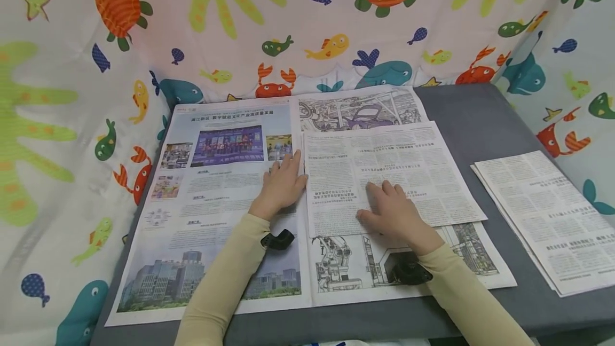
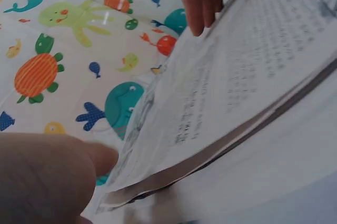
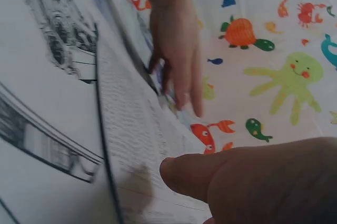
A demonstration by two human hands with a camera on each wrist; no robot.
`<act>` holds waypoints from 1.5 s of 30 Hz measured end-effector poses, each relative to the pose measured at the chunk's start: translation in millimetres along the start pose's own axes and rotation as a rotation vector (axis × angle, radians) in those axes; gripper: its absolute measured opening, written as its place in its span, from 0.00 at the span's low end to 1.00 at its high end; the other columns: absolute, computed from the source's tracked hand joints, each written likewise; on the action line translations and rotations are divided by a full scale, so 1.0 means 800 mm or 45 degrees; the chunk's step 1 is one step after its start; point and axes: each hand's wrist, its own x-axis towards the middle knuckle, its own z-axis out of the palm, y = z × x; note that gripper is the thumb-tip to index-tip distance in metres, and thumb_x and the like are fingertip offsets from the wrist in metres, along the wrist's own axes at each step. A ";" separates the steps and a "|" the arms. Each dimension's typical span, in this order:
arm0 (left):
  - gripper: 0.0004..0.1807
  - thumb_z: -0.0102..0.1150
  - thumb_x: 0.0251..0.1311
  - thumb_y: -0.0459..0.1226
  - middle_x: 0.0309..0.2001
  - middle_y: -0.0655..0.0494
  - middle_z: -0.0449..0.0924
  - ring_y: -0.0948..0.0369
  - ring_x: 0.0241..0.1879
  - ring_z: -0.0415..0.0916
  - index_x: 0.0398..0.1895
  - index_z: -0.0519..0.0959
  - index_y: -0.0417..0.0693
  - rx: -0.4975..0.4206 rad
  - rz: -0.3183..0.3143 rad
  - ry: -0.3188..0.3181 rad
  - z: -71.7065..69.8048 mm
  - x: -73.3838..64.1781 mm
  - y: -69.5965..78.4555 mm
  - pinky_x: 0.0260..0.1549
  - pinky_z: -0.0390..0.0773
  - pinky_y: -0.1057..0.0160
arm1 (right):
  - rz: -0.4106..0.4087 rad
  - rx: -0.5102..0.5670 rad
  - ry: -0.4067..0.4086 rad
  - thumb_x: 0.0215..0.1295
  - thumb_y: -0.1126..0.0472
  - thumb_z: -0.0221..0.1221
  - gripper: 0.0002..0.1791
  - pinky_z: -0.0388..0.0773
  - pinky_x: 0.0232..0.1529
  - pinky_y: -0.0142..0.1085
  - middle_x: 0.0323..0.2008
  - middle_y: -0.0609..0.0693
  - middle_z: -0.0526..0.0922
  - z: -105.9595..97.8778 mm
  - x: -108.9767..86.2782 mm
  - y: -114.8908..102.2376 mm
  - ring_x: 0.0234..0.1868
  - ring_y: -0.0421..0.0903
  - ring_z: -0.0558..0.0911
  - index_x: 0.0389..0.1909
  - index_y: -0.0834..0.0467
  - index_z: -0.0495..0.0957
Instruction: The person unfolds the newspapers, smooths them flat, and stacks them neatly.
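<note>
A large newspaper [image 1: 206, 212] lies spread open on the grey table, its left page in colour and its right page [image 1: 336, 295] showing line drawings. On that right page rests a smaller folded sheet of newsprint [image 1: 331, 164], covered in dense text. My left hand [image 1: 280, 183] lies by the centre fold with its fingers extended, fingertips at the left edge of the folded sheet. Over the sheet's lower middle, my right hand [image 1: 394, 212] spreads its fingers, the tips at the paper. In the left wrist view, the folded sheet [image 2: 247, 60] shows a slightly raised edge.
A stack of folded newspapers [image 1: 552, 218] sits at the right on the grey table [image 1: 461, 111]. Behind and at both sides hangs a white cloth [image 1: 298, 9] printed with sea animals. Each wrist wears a black device [image 1: 278, 240].
</note>
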 end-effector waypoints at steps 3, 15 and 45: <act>0.38 0.46 0.76 0.52 0.84 0.42 0.37 0.31 0.80 0.33 0.84 0.48 0.57 0.047 0.118 0.019 0.004 0.000 0.005 0.72 0.44 0.25 | -0.011 -0.050 0.041 0.67 0.43 0.60 0.41 0.68 0.57 0.74 0.67 0.74 0.66 0.009 -0.003 -0.002 0.68 0.77 0.64 0.75 0.60 0.63; 0.32 0.44 0.77 0.54 0.82 0.54 0.50 0.36 0.82 0.31 0.81 0.58 0.61 0.217 0.235 -0.141 0.012 -0.010 0.016 0.77 0.35 0.32 | 0.021 -0.083 -0.044 0.70 0.41 0.57 0.41 0.58 0.62 0.80 0.77 0.70 0.57 0.006 0.011 -0.001 0.77 0.76 0.54 0.77 0.57 0.61; 0.26 0.52 0.71 0.59 0.58 0.50 0.85 0.42 0.71 0.69 0.61 0.81 0.55 0.485 0.430 -0.298 0.020 -0.086 0.111 0.72 0.57 0.35 | -0.237 -0.091 -0.158 0.69 0.36 0.59 0.43 0.47 0.68 0.79 0.80 0.63 0.54 -0.002 0.126 -0.007 0.78 0.78 0.47 0.79 0.51 0.61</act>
